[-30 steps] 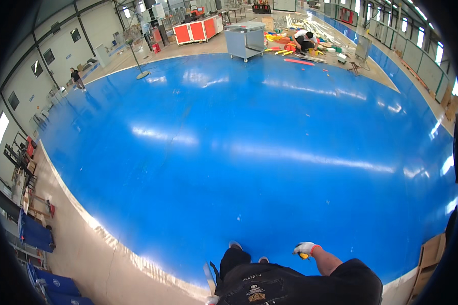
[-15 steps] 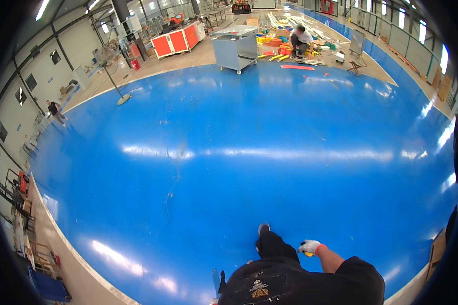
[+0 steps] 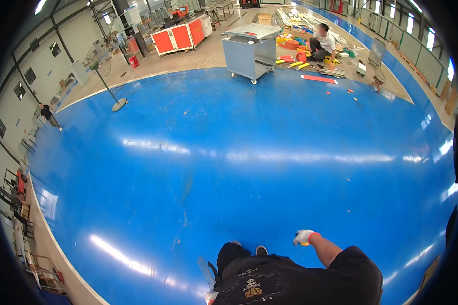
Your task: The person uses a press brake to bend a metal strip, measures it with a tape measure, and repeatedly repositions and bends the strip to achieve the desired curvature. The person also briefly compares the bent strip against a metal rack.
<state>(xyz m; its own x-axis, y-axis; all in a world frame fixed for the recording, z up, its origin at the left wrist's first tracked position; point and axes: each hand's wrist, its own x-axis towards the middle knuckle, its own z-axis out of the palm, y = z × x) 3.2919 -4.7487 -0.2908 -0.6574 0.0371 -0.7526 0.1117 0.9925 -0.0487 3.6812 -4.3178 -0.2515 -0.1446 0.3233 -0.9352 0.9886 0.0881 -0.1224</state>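
My right hand (image 3: 304, 237) wears a white glove with a red cuff. It is curled at my side above the glossy blue floor (image 3: 249, 168), closed on a small yellow thing (image 3: 304, 244) that barely shows under the fingers. My left hand (image 3: 210, 297) is only partly visible at the bottom edge, also gloved. It grips a thin flat grey strip (image 3: 206, 272) that points up and forward beside my dark trousers. My shoe tips show just ahead of my body.
A grey wheeled metal cart (image 3: 252, 51) stands at the far edge of the blue floor. Behind it a person (image 3: 323, 43) sits among yellow and orange parts. A pedestal fan (image 3: 107, 84), red cabinets (image 3: 180, 35) and racks (image 3: 20, 213) line the left side.
I have walked forward across the blue floor, and the cart and the seated person look larger. My right hand stays curled at my side and the strip remains in my left.
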